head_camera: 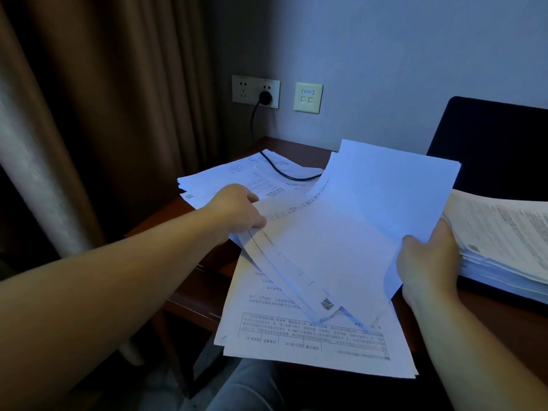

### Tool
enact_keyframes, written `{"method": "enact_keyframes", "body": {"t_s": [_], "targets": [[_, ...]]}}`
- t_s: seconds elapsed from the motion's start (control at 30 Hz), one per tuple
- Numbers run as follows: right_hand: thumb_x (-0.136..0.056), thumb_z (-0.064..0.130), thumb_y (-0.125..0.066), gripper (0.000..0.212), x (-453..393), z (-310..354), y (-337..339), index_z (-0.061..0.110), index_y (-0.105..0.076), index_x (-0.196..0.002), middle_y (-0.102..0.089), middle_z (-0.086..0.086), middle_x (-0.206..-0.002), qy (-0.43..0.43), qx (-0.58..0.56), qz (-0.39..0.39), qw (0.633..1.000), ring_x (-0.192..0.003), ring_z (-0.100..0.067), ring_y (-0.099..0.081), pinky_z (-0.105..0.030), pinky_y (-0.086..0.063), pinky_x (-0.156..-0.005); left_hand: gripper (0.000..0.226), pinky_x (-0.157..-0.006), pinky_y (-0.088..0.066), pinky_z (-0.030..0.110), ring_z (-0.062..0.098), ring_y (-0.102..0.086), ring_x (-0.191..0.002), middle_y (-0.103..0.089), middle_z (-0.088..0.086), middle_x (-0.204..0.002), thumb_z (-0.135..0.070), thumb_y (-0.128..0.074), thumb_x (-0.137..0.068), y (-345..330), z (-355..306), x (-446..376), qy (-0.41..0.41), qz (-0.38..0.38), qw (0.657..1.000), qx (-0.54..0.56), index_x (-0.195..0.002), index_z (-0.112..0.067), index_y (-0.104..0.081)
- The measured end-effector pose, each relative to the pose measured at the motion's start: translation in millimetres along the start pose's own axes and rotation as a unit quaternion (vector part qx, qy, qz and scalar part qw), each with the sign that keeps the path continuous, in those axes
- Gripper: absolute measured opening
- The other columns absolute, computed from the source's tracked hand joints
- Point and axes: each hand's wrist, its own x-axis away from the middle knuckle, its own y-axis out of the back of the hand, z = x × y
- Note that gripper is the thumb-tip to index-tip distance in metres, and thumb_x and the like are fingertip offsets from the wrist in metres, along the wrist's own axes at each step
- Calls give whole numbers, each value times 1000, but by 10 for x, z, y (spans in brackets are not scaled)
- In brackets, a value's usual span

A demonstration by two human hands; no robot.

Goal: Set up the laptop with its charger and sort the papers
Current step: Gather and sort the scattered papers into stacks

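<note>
We hold a sheaf of papers [350, 221] above the surface [189, 301], left hand [237, 212] pinching its left edge, right hand [427, 259] curled round its lower right corner.

Risks, left to right of the sheaf:
- Sheets are fanned and uneven; a loose pinch would likely let one slide out.
- Just left of the sheaf, a black cable [284, 170] lies across a spread pile [231, 176]; dragging paper there could tug the plug [265, 97] in the wall socket [255, 91].
- Below the sheaf, printed sheets [296, 336] overhang the near edge and may slip off.
- Right of the sheaf, a thick stack [498, 232] sits close to the right hand; an elbow could shove it.

Room: brown curtain [89, 99] far left of the sheaf, pale wall [385, 54] behind, laptop [492, 143] open to its right. Dim bluish light.
</note>
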Motion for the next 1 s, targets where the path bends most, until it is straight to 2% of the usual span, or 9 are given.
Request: {"method": "enact_keyframes", "body": {"t_s": [0.13, 0.23, 0.33, 0.4, 0.53, 0.63, 0.83, 0.93, 1.0], "targets": [[-94, -3, -45, 44, 7, 29, 19, 18, -57, -131, -65, 1, -130, 21, 0, -21, 1000, -116, -27, -62, -43, -50, -103, 32, -88, -61, 45, 27, -72, -100, -72, 5, -111, -18, -79, -90, -2, 56, -49, 25, 24, 984, 177, -121, -18, -71], [-95, -3, -47, 39, 35, 69, 43, 14, -55, -129, -64, -3, -131, 50, 8, -27, 998, -117, -28, -61, -47, -50, -104, 11, -87, -62, 44, 27, -71, -99, -72, 3, -108, -20, -72, -96, 24, 87, -88, -7, -9, 987, 161, -105, -27, -73], [-96, -4, -50, 38, 78, 105, 76, 13, -54, -130, -64, -4, -129, 82, -1, -38, 996, -116, -25, -60, -41, -48, -102, 11, -81, -62, 32, 18, -73, -93, -74, -2, -102, -23, -70, -98, 108, 58, -122, -69, -43, 990, 118, -97, -33, -73], [-96, -4, -50, 41, 79, 117, 99, 14, -54, -132, -65, -3, -128, 75, -24, -48, 996, -117, -24, -61, -42, -49, -104, 15, -77, -60, 29, 15, -72, -89, -73, -3, -97, -25, -74, -95, 181, 28, -150, -97, -43, 987, 123, -109, -32, -75], [-94, -4, -46, 49, 65, 143, 120, 17, -53, -138, -63, 4, -133, 64, -61, -80, 993, -119, -17, -60, -44, -47, -110, 38, -71, -60, 34, 23, -75, -82, -75, 11, -105, -19, -77, -91, 289, 38, -194, -93, 74, 984, 133, -127, -28, -68], [-93, -4, -45, 53, 58, 155, 121, 17, -51, -142, -61, 5, -137, 69, -92, -95, 989, -122, -14, -59, -38, -47, -111, 46, -79, -63, 37, 28, -77, -92, -71, 10, -116, -5, -78, -88, 272, 120, -200, -71, 128, 979, 142, -123, -33, -66], [-96, 0, -46, 48, 36, 123, 139, 22, -56, -137, -63, 13, -130, 66, -148, -112, 981, -117, -6, -61, -17, -46, -98, 29, -91, -62, 49, 26, -73, -102, -73, 3, -117, -6, -71, -95, 217, 148, -215, -54, 80, 987, 130, -106, -33, -71], [-97, 1, -47, 47, 23, 100, 144, 21, -56, -138, -62, 12, -132, 51, -168, -110, 978, -117, -5, -60, -16, -46, -100, 26, -89, -62, 38, 20, -70, -104, -71, -3, -116, -13, -69, -97, 253, 120, -246, -89, 40, 993, 62, -99, -38, -70], [-99, 4, -48, 44, 28, 100, 138, 24, -56, -137, -59, 15, -128, 58, -147, -104, 982, -113, -3, -57, -7, -42, -93, 25, -76, -59, 26, 16, -68, -102, -67, -7, -117, -17, -69, -98, 280, 94, -289, -111, 11, 994, 15, -107, -40, -70]]}}
